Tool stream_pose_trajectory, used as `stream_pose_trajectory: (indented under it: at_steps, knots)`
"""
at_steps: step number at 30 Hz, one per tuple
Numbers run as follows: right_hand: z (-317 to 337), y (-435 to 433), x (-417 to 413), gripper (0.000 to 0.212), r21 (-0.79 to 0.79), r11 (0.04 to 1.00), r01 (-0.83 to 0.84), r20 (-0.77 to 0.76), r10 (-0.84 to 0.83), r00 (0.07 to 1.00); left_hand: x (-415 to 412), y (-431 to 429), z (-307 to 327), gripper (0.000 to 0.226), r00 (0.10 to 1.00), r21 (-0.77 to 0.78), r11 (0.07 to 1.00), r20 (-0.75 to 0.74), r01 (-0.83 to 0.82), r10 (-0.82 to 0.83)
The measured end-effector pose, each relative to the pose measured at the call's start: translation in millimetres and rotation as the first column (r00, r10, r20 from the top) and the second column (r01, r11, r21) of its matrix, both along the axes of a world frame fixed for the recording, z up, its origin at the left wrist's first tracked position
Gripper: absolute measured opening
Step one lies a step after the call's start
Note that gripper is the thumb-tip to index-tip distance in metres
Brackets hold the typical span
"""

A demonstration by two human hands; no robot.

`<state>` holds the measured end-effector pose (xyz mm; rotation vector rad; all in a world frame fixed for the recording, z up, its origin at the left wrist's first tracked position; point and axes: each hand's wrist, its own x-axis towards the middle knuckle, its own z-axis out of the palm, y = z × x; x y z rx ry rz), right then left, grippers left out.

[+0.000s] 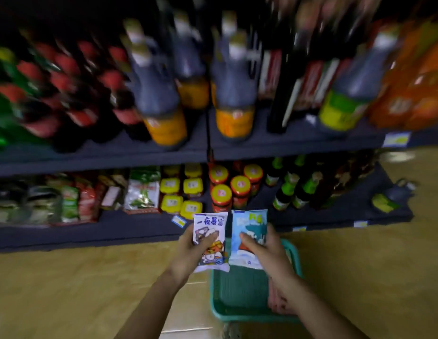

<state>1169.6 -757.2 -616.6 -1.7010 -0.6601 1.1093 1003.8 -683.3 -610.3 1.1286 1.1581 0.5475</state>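
Person inspected, two arms in view. At 7 o'clock, the left forearm (152, 304) is slender and bare along its whole visible length; the left hand (188, 253) is bare. At 5 o'clock, the right forearm (318, 307) is likewise bare to the wrist; the right hand (269, 253) is bare. Nail and knuckle detail is too blurred to record.

Shop shelves with sauces, and a basket on the floor

On the upper shelf (95, 161) stand red-capped bottles (64, 81), dark bottles with orange labels (165, 128) and one with a yellow-green label (341, 111). The lower shelf (66, 237) carries bags (142, 192), yellow-lidded tubs (181, 194), jars with orange lids (231, 188) and green-capped bottles (291, 187). A green basket (247, 316) stands on the wooden floor (66, 289).
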Motion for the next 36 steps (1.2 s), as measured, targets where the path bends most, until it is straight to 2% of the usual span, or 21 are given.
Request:
stream_pose_trajectory:
  at_steps: [4,7,10,14,18,22,27,36]
  knots:
    - [172.0,10.3,-25.9,0.032,0.122,0.990,-0.069,-0.020,0.072,0.997,-33.7,-4.1,176.7,0.024,0.995,0.081,0.992,0.025,-0.097,0.095]
    - [280.8,17.7,-46.0,0.034,0.193,0.969,-0.156,-0.019,0.163,0.986,-60.6,-7.5,286.4,0.021,0.985,0.140,0.977,0.084,-0.164,0.153]
    - [365.1,28.1,-66.8,0.032,0.270,0.939,-0.211,-0.040,0.230,0.972,-93.6,-7.5,372.7,0.022,0.970,0.195,0.953,0.119,-0.231,0.211]
    - [438.2,44.5,-106.6,0.032,0.372,0.882,-0.289,-0.006,0.313,0.950,-142.8,-8.4,455.4,0.023,0.952,0.255,0.921,0.160,-0.296,0.262]
    - [483.5,66.3,-162.6,0.024,0.435,0.835,-0.336,0.014,0.367,0.930,-198.1,-7.6,504.3,0.025,0.931,0.298,0.885,0.186,-0.357,0.313]
    - [515.7,94.7,-229.3,0.026,0.467,0.815,-0.343,0.003,0.386,0.922,-262.4,7.5,537.6,0.014,0.901,0.352,0.830,0.159,-0.433,0.403]
    - [548.1,140.3,-313.5,0.029,0.502,0.808,-0.310,-0.010,0.364,0.932,-354.7,44.6,569.5,0.014,0.889,0.391,0.805,0.091,-0.446,0.448]
    - [595.3,236.0,-413.5,0.040,0.518,0.796,-0.314,0.031,0.349,0.936,-467.1,139.7,609.2,0.007,0.880,0.438,0.765,0.190,-0.472,0.435]
